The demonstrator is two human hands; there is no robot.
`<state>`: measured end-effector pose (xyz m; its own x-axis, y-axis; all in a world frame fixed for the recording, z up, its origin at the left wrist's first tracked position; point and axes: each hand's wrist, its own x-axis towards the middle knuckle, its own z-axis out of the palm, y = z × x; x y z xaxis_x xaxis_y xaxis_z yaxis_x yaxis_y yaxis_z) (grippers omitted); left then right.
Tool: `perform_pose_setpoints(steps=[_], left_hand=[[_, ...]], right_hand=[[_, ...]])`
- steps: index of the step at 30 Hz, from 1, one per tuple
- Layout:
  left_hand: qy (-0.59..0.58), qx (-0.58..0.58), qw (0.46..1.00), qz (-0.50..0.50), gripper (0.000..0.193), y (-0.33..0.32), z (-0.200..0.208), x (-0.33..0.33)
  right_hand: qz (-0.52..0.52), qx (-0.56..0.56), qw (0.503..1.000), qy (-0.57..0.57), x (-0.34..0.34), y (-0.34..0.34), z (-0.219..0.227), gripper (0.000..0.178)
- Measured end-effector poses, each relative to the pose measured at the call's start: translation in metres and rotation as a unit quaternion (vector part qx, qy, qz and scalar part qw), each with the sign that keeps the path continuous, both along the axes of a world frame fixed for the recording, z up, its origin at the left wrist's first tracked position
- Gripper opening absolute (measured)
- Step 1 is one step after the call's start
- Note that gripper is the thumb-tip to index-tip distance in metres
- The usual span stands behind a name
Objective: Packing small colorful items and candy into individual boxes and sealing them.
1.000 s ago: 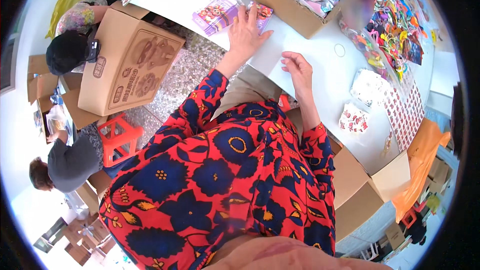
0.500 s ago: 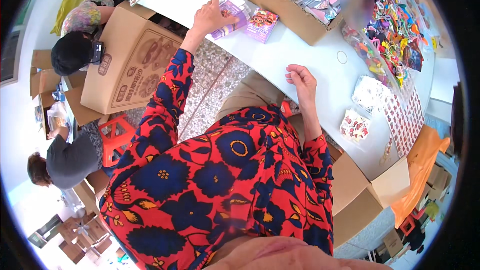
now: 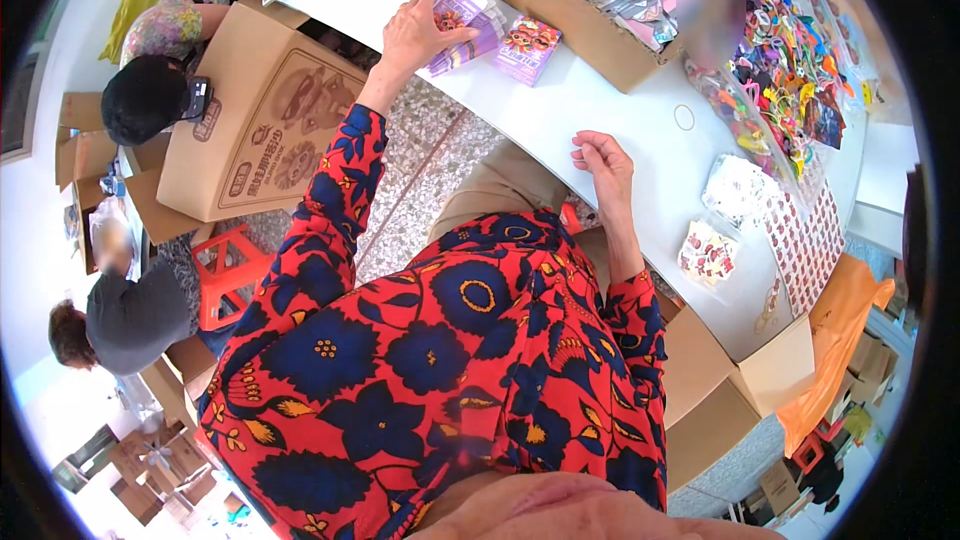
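Observation:
My left hand (image 3: 408, 38) is at the table's near edge, closed round the side of several purple printed cartons (image 3: 468, 28), with the thumb across their front. The cartons are pressed together and tilted. Just right of them lies a single purple-pink carton (image 3: 528, 48) with cartoon figures, flat on the white table (image 3: 610, 100). My right hand (image 3: 606, 162) hovers over or rests at the table edge; I cannot tell which. Its fingers are loosely curled, and nothing shows in them.
A cardboard box (image 3: 580, 15) full of small packets stands at the back. To the right are a heap of colourful trinkets (image 3: 790, 60), small bags of pieces (image 3: 710, 252) and a sticker sheet (image 3: 808, 240). An open carton (image 3: 715, 395) sits by my right side; co-workers sit at left.
The purple cartons in my left hand have tipped more upright, their edges fanning slightly. My right hand stays in place.

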<state>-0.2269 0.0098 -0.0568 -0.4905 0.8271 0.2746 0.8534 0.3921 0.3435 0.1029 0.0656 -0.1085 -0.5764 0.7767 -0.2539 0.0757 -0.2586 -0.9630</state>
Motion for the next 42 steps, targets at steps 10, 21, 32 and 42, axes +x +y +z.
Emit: perform_pose_setpoints(steps=[10,21,32,42], left_hand=[[-0.057,0.128,0.988,-0.070,0.075,-0.001,0.035,0.054],[-0.140,0.221,0.955,-0.138,0.068,0.001,0.046,0.162],[-0.074,0.268,0.937,-0.211,0.073,0.004,0.057,0.187],[-0.124,0.267,0.918,-0.264,0.069,0.003,0.062,0.190]], right_hand=[[0.022,0.143,0.990,0.002,-0.004,0.000,0.025,0.020],[-0.038,0.309,0.948,0.063,-0.032,-0.006,0.099,0.041],[-0.084,0.291,0.952,0.047,-0.011,-0.005,0.118,0.031],[0.031,0.420,0.907,-0.004,0.013,0.017,0.142,0.018]])
